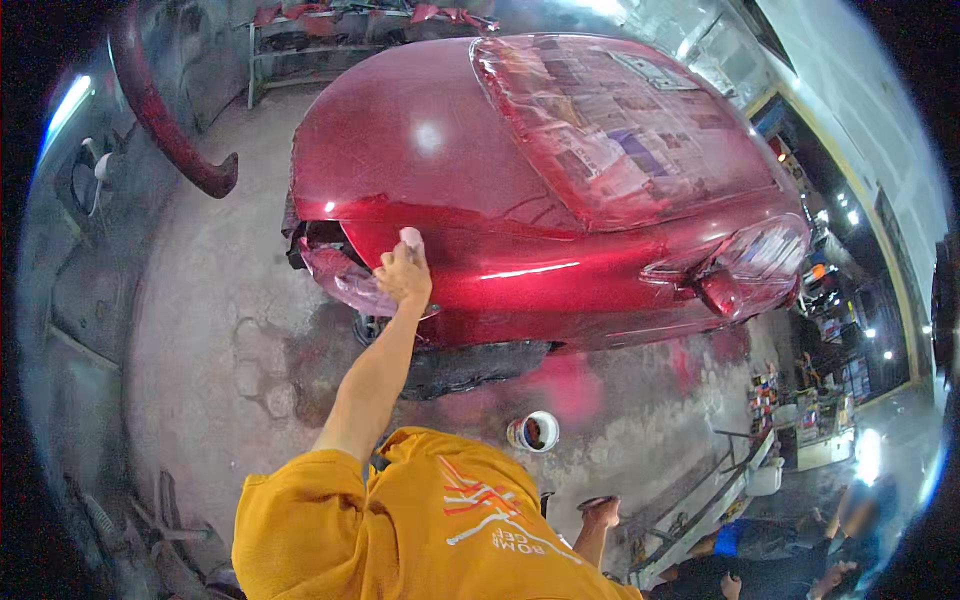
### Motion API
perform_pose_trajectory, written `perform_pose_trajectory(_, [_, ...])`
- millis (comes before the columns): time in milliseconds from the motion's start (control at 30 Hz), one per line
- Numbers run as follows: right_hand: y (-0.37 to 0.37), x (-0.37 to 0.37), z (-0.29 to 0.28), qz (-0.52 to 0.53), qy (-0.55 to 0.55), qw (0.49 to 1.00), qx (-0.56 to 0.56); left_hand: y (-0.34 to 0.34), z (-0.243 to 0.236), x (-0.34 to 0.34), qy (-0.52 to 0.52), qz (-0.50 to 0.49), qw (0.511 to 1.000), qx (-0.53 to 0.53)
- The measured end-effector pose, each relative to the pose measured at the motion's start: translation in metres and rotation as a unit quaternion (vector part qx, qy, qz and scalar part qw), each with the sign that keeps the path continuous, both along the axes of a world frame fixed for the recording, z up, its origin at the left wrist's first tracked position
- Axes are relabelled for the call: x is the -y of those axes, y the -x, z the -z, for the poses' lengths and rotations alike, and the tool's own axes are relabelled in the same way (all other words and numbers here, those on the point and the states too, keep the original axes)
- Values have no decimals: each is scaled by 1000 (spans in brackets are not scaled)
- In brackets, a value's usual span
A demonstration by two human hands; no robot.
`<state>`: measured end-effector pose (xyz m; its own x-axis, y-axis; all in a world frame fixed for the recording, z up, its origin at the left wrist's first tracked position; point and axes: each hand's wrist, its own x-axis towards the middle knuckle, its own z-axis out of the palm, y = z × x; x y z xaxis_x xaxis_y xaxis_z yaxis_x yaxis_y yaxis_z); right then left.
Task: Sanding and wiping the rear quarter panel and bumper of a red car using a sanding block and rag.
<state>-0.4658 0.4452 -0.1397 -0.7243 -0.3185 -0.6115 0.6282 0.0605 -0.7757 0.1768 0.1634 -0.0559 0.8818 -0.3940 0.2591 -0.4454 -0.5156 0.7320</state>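
My left hand (405, 274) reaches out to the front corner of a glossy red car (470, 250). Its fingers are closed around a small pale pink pad (411, 237), held against the fender just behind the headlight opening. Whether the pad is a cloth or a block cannot be made out. A pale, hazy film covers the hood, while the fender shines. Beside my yellow shirt (440, 530), a bare limb (600, 515) ends at a dark flat thing; whether it is my right hand or a foot is unclear.
A white bucket (540, 431) with brownish contents stands on the stained concrete floor. Newspaper and clear film (620, 120) mask the windshield. A loose red curved panel (170, 130) is at the upper left. Another person (770, 555) is low at the right, near a cluttered bench (805, 420).
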Motion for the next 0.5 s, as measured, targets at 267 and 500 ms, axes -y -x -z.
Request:
perform_pose_trajectory(267, [-91,26,-46,-177,3,974,-139,48,-42,26,26,245,964,98])
perform_pose_trajectory(500, [-56,-133,-36,-63,-14,989,-133,-45,27,14,23,147,974,172])
